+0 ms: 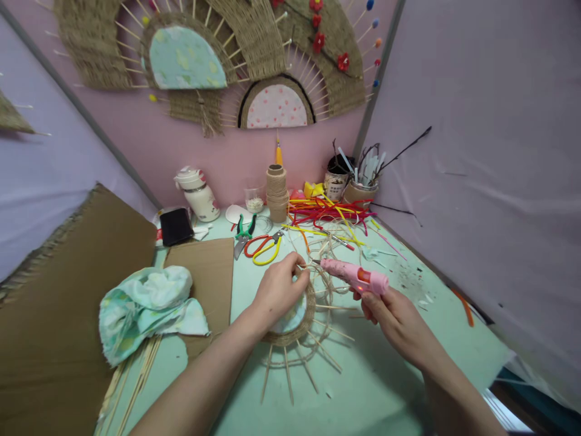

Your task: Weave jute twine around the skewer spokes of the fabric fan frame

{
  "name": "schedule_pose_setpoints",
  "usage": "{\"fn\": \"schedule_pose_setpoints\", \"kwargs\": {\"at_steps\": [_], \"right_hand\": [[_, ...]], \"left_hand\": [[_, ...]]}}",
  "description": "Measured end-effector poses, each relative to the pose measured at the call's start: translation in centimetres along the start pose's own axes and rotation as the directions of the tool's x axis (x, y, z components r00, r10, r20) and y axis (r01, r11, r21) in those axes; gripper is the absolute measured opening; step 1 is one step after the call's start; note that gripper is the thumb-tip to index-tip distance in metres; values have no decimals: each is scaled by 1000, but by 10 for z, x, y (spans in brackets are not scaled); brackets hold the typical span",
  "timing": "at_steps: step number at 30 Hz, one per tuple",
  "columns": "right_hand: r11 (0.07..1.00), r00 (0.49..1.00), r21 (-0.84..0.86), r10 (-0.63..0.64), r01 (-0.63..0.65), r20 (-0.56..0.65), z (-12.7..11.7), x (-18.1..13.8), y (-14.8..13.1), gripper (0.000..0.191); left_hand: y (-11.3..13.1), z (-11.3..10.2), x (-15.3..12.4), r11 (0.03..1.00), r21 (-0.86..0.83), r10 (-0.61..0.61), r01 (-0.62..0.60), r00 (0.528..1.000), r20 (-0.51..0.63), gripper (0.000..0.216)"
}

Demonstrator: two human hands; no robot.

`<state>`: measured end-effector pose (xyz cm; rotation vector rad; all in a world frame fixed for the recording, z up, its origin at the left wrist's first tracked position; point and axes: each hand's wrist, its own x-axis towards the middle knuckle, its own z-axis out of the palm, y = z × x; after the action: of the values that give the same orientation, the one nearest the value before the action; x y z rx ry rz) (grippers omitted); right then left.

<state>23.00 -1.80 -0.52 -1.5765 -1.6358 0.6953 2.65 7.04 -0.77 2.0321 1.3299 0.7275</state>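
A pink hot glue gun point(338, 270) is in my right hand point(390, 315), its nozzle pointing left and its small light glowing orange. My left hand point(284, 287) is closed at the upper edge of a round woven piece point(311, 312), with the fingers pinched near the nozzle tip. Twine seems to lie between those fingers, but they partly hide it. The piece has a twine-wrapped rim, a pale green cloth centre mostly behind my left hand, and thin wooden sticks point(289, 375) fanning outward. Loose twine point(333, 236) tangles behind the glue gun.
Scissors point(267, 254), green-handled pliers point(245, 230) and a twine spool point(276, 194) stand or lie beyond my hands. Pipe cleaners point(327, 212) heap at the back right. Crumpled cloth point(145, 303), cardboard point(209, 278) and a white bottle point(200, 194) are on the left.
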Motion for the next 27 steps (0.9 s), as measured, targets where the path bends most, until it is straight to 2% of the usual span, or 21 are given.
{"fn": "schedule_pose_setpoints", "kwargs": {"at_steps": [6,27], "right_hand": [[999,1000,-40,-14,14,-1,1,-1,0,39],[999,1000,-18,-27,27,5,4,-1,0,41]], "left_hand": [[1,-1,0,1000,10,-16,16,1000,2,8],[0,0,0,1000,10,-18,18,1000,7,8]]}}
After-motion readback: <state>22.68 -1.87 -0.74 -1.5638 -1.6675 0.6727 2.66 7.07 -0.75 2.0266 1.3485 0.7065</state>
